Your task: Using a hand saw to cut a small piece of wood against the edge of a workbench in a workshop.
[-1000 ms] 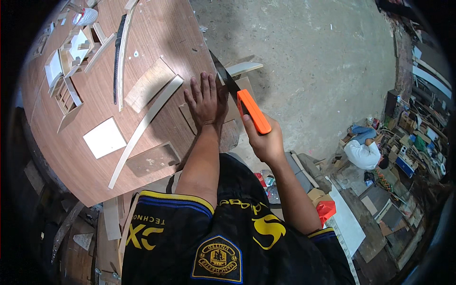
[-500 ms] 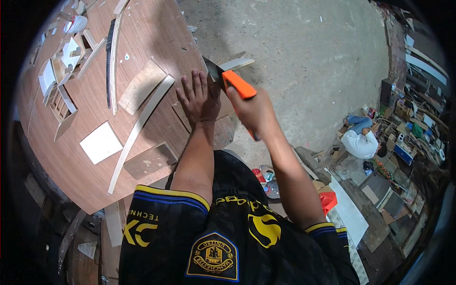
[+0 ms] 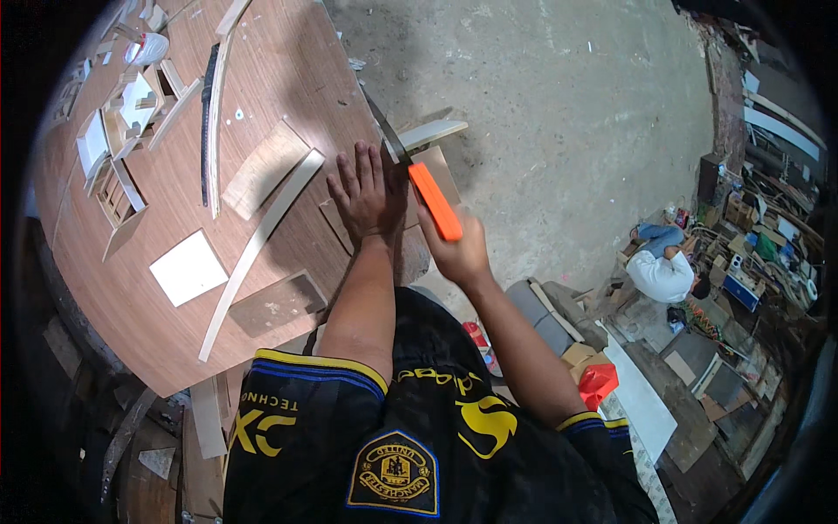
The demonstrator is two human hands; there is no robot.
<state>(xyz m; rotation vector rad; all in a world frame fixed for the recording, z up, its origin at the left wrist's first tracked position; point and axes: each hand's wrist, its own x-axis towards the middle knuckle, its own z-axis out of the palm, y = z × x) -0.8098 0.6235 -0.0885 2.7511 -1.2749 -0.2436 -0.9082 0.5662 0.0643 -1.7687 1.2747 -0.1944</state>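
On the worktable (image 3: 288, 79), close to its right edge, my left hand (image 3: 374, 203) lies flat with its fingers stretched out, pressing on a thin brown board. My right hand (image 3: 463, 255) is wrapped round the orange handle of a handsaw (image 3: 435, 201), just right of the table edge. The saw's dark blade runs up and left along that edge, beside my left fingertips. Past the blade, a pale wooden strip (image 3: 434, 133) and a brown panel (image 3: 439, 175) jut out over the floor. Where the teeth meet the wood cannot be made out.
Left of my hand lie a long curved wooden strip (image 3: 262, 236), a wooden panel (image 3: 262, 170) and a white square (image 3: 188, 268). Small wooden assemblies (image 3: 122, 188) stand at the far left. A person in white (image 3: 659, 271) sits at right among stacked materials. A red bag (image 3: 597, 384) lies by my right arm.
My right hand has drawn the handsaw back toward my body, and more of its blade shows. The left hand stays spread in nearly the same place.
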